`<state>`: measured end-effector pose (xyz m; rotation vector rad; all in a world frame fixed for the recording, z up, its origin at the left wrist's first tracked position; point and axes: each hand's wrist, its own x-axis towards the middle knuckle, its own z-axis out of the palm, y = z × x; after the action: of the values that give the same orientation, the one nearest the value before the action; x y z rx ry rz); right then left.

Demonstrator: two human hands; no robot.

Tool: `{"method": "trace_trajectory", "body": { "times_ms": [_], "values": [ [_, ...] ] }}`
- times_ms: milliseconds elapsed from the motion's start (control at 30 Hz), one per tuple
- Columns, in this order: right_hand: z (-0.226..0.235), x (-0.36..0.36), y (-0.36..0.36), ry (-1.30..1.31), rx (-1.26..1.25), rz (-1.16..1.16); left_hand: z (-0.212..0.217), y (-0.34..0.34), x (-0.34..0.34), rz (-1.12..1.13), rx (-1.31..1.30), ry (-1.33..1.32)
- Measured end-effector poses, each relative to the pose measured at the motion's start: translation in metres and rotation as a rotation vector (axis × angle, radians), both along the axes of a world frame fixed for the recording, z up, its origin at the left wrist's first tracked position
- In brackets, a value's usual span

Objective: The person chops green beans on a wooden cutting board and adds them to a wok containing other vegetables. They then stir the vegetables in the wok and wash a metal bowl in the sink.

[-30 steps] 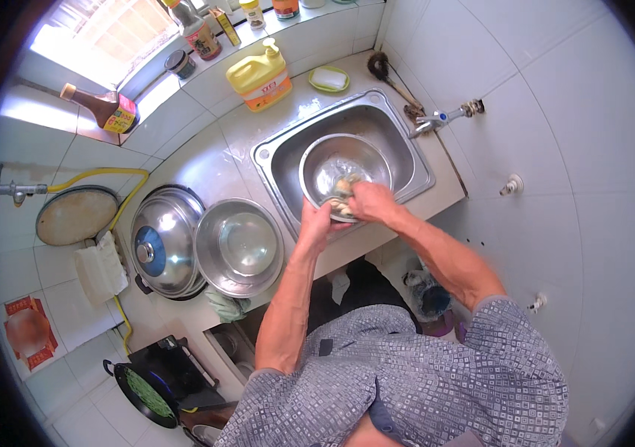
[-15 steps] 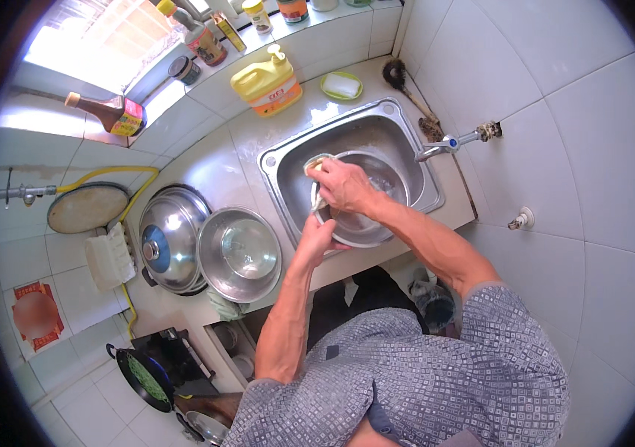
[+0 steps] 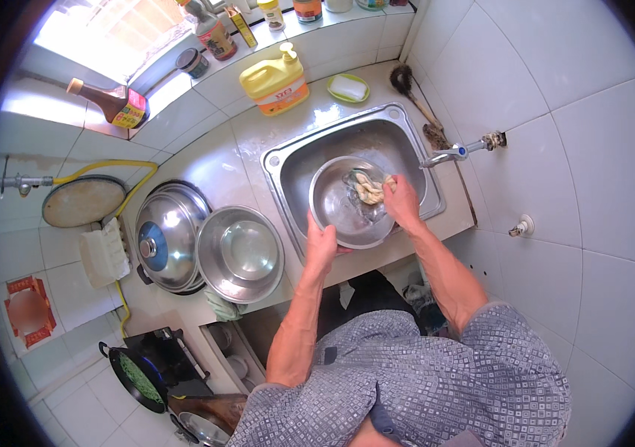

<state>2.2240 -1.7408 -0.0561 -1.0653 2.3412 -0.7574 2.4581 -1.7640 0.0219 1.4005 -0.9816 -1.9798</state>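
Note:
A round steel bowl [image 3: 336, 205] sits tilted in the steel sink [image 3: 407, 141]. My left hand [image 3: 321, 244] grips the bowl's near rim. My right hand [image 3: 401, 203] presses a pale knotted scrubbing cloth [image 3: 368, 188] against the inside of the bowl on its right side. The tap [image 3: 448, 155] juts out from the tiled wall just right of my right hand.
A second steel bowl [image 3: 241, 253] and a lidded steel pot [image 3: 164, 235] stand on the counter to the left. A yellow detergent jug [image 3: 276, 78], a soap dish [image 3: 348, 88] and a brush [image 3: 410, 86] lie behind the sink. Bottles line the window ledge.
My right hand has moved with the cloth from the bowl's left rim across to its right side. The left hand has stayed on the near rim.

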Motion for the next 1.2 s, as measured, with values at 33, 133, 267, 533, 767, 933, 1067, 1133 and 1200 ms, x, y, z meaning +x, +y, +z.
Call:
{"method": "trace_trajectory", "body": {
  "times_ms": [33,133,267,533,767,933,1067,1133,1200],
  "values": [
    [-0.002,0.002,0.006,-0.013,-0.005,-0.031,-0.002,0.004,-0.002,0.013,-0.019,0.013],
    [-0.002,-0.004,0.008,-0.031,-0.042,-0.009,-0.012,0.020,-0.004,0.031,0.003,0.046],
    [0.023,-0.040,-0.013,-0.125,-0.145,0.184,-0.020,0.007,0.011,-0.095,-0.005,-0.108],
    [0.075,-0.016,-0.050,0.033,-0.350,0.627,-0.001,-0.116,0.029,-0.745,-0.208,-0.357],
    [0.069,-0.013,-0.051,0.623,-0.564,0.678,-0.023,-0.062,0.021,-0.301,-0.225,-0.296],
    [0.065,-0.007,-0.022,0.605,-0.110,0.807,-0.036,-0.059,0.024,-0.116,-0.280,-0.305],
    [0.066,0.024,0.003,0.232,0.114,0.808,-0.043,-0.066,0.013,-0.097,-0.381,-0.356],
    [0.063,0.045,0.004,0.022,0.030,0.747,-0.044,-0.066,0.006,-0.101,-0.312,-0.339],
    [0.058,0.068,-0.004,-0.111,-0.140,0.630,-0.043,-0.060,0.000,-0.099,-0.109,-0.273]
  ]
}}
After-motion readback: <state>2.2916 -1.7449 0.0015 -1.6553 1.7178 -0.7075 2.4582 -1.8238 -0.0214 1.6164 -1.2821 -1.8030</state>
